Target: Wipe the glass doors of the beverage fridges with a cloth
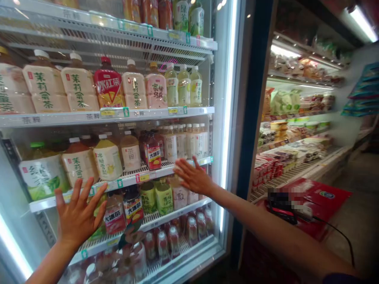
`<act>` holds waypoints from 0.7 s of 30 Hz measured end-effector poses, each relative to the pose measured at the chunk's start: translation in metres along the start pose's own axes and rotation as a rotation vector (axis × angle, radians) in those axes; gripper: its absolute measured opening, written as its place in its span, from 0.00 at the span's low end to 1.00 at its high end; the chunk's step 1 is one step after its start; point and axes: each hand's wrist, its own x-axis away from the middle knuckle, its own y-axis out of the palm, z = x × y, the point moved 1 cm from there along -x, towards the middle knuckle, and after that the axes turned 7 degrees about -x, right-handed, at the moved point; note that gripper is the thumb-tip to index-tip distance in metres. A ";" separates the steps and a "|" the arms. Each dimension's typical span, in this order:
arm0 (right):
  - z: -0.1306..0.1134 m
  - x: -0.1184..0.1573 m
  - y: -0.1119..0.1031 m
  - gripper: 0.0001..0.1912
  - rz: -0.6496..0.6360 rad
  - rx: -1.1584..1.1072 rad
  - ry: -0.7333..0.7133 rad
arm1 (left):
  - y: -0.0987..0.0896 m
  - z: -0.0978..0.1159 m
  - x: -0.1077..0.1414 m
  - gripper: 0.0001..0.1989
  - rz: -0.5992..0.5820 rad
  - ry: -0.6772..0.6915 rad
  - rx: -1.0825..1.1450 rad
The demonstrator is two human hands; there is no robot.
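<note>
My left hand (78,217) is raised with its fingers spread at the lower left, in front of a lit drinks fridge. Behind its fingertips stand a large jasmine tea bottle (79,163) and a green-capped bottle (43,173). My right hand (194,176) reaches in from the right, fingers stretched out and slightly blurred. It is nearest the right end of a shelf edge (166,170), near a red-labelled iced tea bottle (153,152). Faint reflections lie over the front, like those on glass. Whether either palm touches a surface I cannot tell. Neither hand holds anything.
More shelves of bottles fill the fridge, with a pink bottle (156,88) above. A dark frame (251,86) borders it. To the right are an open chilled display (296,165) of packaged food and a red box top (322,193) bearing dark items and a cable.
</note>
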 end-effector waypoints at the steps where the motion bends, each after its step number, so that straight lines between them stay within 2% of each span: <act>1: 0.006 0.003 0.000 0.38 0.046 -0.001 0.151 | 0.000 0.000 0.000 0.42 0.000 0.008 -0.010; 2: 0.006 0.004 0.000 0.39 0.085 -0.005 0.259 | 0.001 0.000 0.000 0.43 -0.002 0.015 -0.014; 3: 0.002 0.002 0.001 0.40 0.109 -0.014 0.302 | 0.001 0.000 0.000 0.43 -0.007 0.017 -0.015; 4: -0.007 -0.002 0.001 0.41 0.113 -0.027 0.276 | 0.001 0.000 0.000 0.44 -0.012 0.019 -0.014; 7: -0.037 -0.024 -0.001 0.39 0.036 -0.062 0.015 | 0.001 0.001 0.000 0.44 -0.011 0.020 -0.021; 8: -0.043 -0.031 -0.003 0.38 0.024 -0.067 -0.022 | 0.000 0.001 -0.001 0.44 -0.009 0.021 -0.027; 9: -0.046 -0.039 -0.005 0.38 0.034 -0.066 0.003 | 0.000 0.001 -0.001 0.44 -0.008 0.023 -0.033; 13: -0.057 -0.066 -0.005 0.41 0.177 -0.073 0.352 | 0.000 0.004 -0.002 0.41 -0.003 0.017 -0.024; 14: -0.066 -0.074 -0.003 0.42 0.195 -0.088 0.365 | -0.001 0.004 -0.002 0.40 0.002 0.009 -0.011; 18: -0.114 -0.110 -0.004 0.38 0.184 -0.138 0.173 | -0.002 0.005 -0.001 0.36 0.016 -0.026 0.026; 19: -0.122 -0.114 -0.006 0.38 0.188 -0.146 0.192 | -0.002 0.005 -0.001 0.36 0.017 -0.031 0.029; 21: -0.134 -0.109 -0.005 0.39 0.223 -0.160 0.352 | -0.002 0.005 0.000 0.35 0.023 -0.037 0.031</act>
